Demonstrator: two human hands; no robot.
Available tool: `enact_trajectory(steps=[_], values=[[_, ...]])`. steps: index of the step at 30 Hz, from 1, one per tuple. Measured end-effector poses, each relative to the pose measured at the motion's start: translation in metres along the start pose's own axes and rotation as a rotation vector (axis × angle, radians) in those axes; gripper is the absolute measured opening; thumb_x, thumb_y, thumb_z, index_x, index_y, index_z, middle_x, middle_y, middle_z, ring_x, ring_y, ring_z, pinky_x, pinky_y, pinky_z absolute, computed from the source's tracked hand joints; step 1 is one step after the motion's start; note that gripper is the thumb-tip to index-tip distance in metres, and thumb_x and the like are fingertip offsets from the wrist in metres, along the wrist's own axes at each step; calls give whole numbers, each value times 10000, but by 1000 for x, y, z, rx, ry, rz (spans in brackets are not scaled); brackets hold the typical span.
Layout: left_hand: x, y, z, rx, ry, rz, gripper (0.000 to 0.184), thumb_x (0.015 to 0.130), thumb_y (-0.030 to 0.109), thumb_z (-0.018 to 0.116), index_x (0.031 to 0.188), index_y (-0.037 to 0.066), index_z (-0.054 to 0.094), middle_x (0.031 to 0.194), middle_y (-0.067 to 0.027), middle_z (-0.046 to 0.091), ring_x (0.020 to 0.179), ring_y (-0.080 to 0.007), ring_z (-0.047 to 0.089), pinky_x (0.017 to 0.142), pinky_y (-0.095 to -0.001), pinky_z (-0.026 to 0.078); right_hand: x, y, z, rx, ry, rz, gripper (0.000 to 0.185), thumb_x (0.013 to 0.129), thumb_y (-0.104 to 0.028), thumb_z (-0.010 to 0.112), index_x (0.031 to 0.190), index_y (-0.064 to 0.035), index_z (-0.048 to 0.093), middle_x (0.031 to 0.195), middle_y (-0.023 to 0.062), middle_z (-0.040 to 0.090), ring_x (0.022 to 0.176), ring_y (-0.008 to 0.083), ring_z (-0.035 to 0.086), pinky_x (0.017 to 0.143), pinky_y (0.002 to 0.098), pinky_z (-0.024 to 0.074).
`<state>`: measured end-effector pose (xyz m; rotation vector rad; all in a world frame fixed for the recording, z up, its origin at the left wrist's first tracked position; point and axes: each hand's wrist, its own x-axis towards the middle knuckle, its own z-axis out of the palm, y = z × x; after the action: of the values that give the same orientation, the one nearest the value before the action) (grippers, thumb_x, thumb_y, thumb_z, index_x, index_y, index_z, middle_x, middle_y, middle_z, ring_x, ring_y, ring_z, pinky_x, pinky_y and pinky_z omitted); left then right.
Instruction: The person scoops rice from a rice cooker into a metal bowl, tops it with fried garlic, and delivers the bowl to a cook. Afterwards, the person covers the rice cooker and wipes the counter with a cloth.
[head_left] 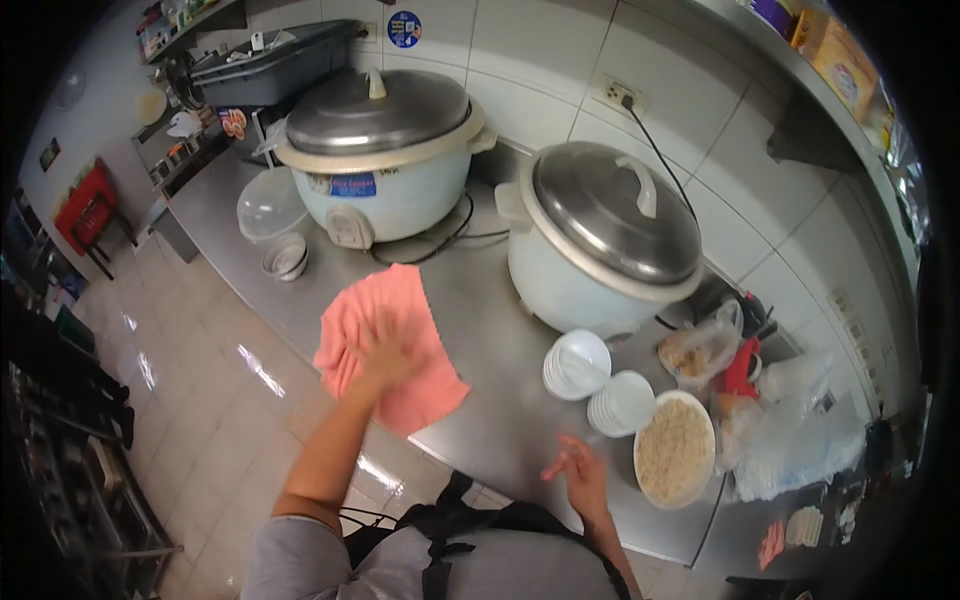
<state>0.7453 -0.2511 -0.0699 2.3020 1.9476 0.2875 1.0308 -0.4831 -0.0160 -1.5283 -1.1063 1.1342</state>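
Note:
My left hand (388,352) lies flat with its fingers spread on a pink cloth (420,385), slightly smeared by motion. The cloth rests on the steel counter (490,300) and laps its front edge. Over the front of the counter, my right hand (582,474) is empty, its fingers loosely bent and apart. Nearest to it are two stacks of small white dishes, the front stack (622,404) and the back stack (577,364). Right of it stands a white bowl (676,450) filled with a pale, crumbly food.
Two lidded rice cookers, the left cooker (385,195) and the right cooker (570,280), stand along the tiled wall. A clear plastic bowl (268,205) and metal cups (285,258) sit at left. Plastic bags (800,440) crowd the right end. A shelf (850,110) juts out overhead.

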Motion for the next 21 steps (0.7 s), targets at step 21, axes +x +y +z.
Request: enact_trajectory(steps=[21], values=[[160, -71, 19, 283, -8, 310, 636, 932, 511, 364, 1487, 223, 249, 1503, -211, 239, 1369, -481, 181, 1077, -662, 128, 386, -39, 155, 631, 84, 166, 409, 885, -166, 624, 1247, -28, 493, 1340, 106, 426, 1180, 229, 461, 966, 372, 415]])
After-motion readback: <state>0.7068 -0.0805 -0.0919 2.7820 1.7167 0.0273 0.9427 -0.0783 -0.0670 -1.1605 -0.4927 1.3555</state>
